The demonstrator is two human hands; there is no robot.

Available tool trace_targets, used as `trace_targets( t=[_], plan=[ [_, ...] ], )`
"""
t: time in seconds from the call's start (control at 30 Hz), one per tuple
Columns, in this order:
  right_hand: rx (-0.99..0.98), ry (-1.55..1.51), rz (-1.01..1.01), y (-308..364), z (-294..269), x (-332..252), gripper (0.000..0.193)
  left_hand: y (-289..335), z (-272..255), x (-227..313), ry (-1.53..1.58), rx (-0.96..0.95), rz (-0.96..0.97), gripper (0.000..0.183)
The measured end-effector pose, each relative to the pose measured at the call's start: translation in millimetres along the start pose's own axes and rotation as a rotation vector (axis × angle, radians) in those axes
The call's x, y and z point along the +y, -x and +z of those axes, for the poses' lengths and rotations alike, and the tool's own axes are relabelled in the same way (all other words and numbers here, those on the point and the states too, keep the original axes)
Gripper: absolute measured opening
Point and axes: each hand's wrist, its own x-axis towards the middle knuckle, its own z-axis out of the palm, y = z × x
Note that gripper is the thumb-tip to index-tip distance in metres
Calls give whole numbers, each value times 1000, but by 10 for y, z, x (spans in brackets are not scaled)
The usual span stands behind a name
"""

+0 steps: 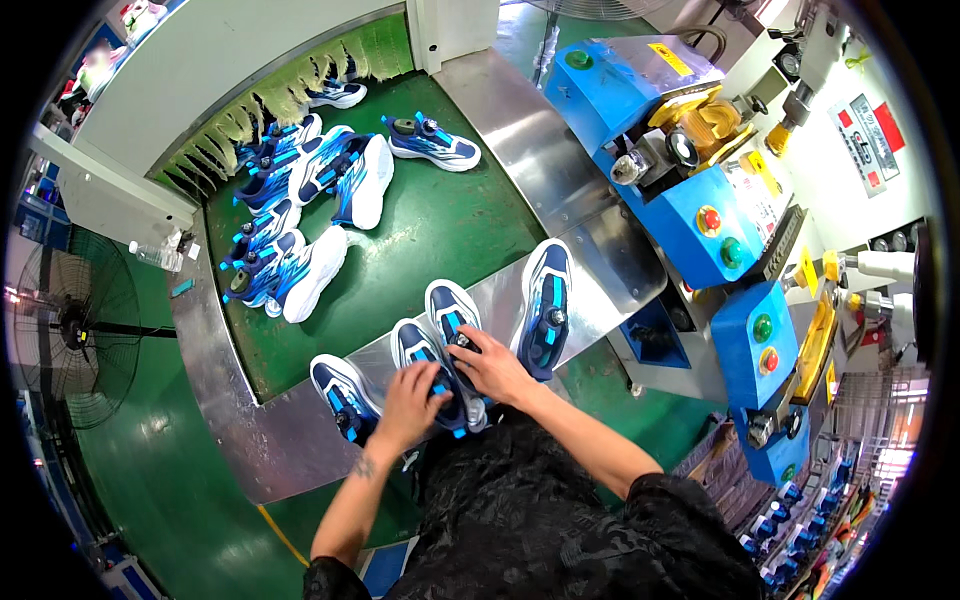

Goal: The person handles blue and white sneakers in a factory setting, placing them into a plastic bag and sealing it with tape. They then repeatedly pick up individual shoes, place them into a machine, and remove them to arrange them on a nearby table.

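Four-in-a-row is how the near metal ledge holds blue-and-white sneakers, toes pointing away from me. My left hand (408,402) has its fingers curled at the collar of one middle sneaker (412,340). My right hand (492,368) grips the neighbouring sneaker (447,299) near its round lacing dial, thumb and fingers bent over the upper. The heels of both are partly hidden by my hands. To the left, a tilted sneaker (340,385) rests untouched. On the right, another sneaker (545,310) stands apart from my right hand.
Several sneakers (365,185) lie on the green conveyor belt (430,225), before a fringed curtain (385,50). Blue machines (700,220) with red and green buttons stand at right. A fan (75,325) and a plastic bottle (155,256) are at left.
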Motion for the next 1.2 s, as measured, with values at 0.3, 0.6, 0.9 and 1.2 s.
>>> trace_targets(
  t=[0.3, 0.6, 0.9, 1.2],
  plan=[
    [110, 55, 288, 683, 191, -444, 49, 361, 773, 281, 617, 165, -763, 66],
    [270, -37, 553, 483, 369, -277, 36, 218, 525, -386, 840, -74, -842, 51],
    [1180, -162, 492, 1406, -314, -2282, 38, 200, -455, 822, 786, -692, -459, 39],
    [1770, 787, 1454, 3049, 1159, -5276, 39, 1306, -148, 2303, 369, -1763, 155, 48]
  ],
)
